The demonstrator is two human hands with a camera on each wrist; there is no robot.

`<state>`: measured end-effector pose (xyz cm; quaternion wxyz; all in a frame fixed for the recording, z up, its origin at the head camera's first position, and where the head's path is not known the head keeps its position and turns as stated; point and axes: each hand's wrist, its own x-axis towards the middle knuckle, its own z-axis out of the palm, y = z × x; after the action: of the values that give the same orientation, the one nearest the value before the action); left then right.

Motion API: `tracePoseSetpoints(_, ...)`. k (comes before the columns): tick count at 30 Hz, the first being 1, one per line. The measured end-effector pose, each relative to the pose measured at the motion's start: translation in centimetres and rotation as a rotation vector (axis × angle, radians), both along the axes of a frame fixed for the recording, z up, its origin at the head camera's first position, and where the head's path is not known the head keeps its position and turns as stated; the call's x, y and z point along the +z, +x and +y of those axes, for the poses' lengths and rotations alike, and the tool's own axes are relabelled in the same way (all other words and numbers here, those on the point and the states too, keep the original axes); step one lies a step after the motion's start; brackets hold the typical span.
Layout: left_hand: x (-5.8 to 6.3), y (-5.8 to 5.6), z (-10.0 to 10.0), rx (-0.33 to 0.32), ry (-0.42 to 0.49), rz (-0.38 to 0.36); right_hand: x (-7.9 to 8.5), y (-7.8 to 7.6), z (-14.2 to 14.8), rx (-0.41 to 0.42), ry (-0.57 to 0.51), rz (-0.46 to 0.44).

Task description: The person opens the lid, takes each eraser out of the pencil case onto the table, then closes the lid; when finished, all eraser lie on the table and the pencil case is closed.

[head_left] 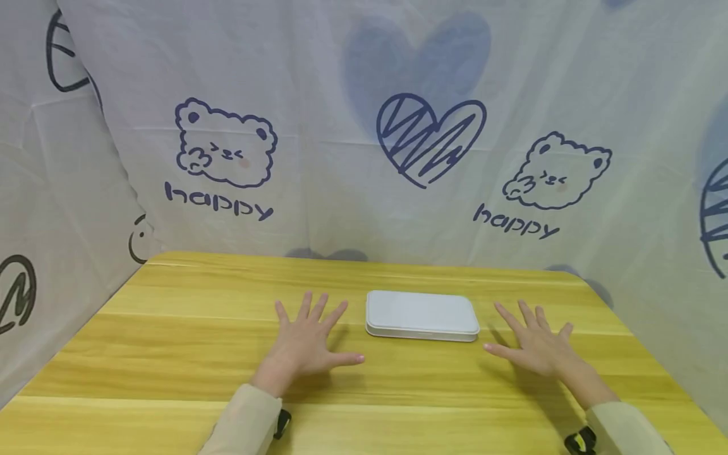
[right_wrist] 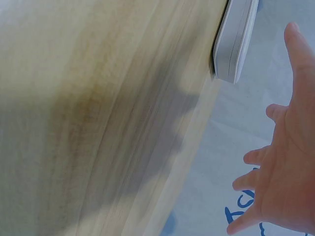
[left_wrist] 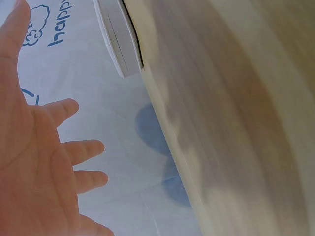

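Observation:
A flat white case (head_left: 422, 312) with rounded corners lies closed on the wooden table, a thin seam running along its side. To its left, my left hand (head_left: 304, 344) is held over the table with fingers spread wide and nothing in it. My right hand (head_left: 537, 347) is on the other side of the case, fingers also spread and holding nothing. In the left wrist view the palm (left_wrist: 34, 167) faces the camera, and the end of the case (left_wrist: 118, 39) shows above the fingers. The right wrist view shows the opposite end of the case (right_wrist: 235, 42) beyond the right thumb.
The yellow wood-grain table (head_left: 170, 354) reaches back to a pale cloth (head_left: 318, 164) printed with hearts, bears and the word happy. Cloth also hangs along the left and right sides. A dark band (head_left: 581, 440) shows at the right wrist, by the light sleeve.

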<state>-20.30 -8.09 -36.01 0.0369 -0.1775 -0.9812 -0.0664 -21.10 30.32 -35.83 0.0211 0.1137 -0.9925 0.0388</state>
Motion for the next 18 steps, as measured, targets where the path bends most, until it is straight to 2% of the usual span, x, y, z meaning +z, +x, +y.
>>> tracePoseSetpoints(7,0.1,0.0,0.16,-0.012,-0.012,0.004,-0.03,-0.22,0.12,0.031,-0.055,-0.004)
tracePoseSetpoints(13,0.14,-0.09,0.25,-0.044,-0.012,0.01,-0.14,-0.37,0.05,0.109,-0.174,-0.006)
tracePoseSetpoints(18,0.13,-0.16,0.24,-0.073,0.022,0.002,-0.19,-0.47,0.07,0.156,-0.212,-0.008)
